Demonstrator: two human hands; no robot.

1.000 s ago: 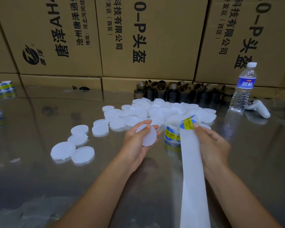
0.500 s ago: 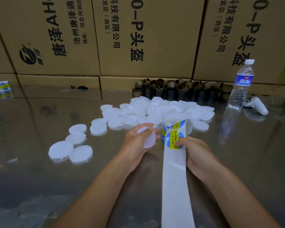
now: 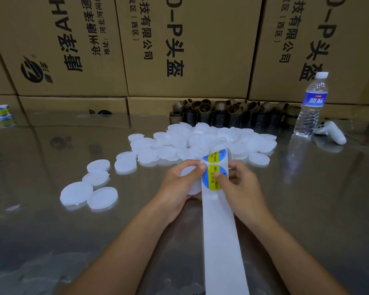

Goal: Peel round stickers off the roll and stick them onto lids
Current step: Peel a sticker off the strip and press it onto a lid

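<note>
Now: Sticker Between Both Hands

Nearest, the white backing strip [image 3: 222, 241] runs up to the hands. The right hand [image 3: 241, 186] pinches it, thumb on the blue-and-yellow sticker [image 3: 210, 179]. The left hand [image 3: 177, 184] grips a white lid [image 3: 188, 173], thumb at the sticker's edge. Just beyond sits the roll [image 3: 218, 155], then the lid pile [image 3: 200, 141] on the table [image 3: 51, 231].

The left hand [image 3: 177, 185] holds a white lid [image 3: 192, 189], and the right hand [image 3: 242, 188] grips the sticker roll [image 3: 216, 156], thumb on a sticker [image 3: 209, 179].

Blue sticker [image 3: 210, 180] with yellow band; white lids [image 3: 200, 141]; seemingly brown cores [image 3: 222, 113].
</note>
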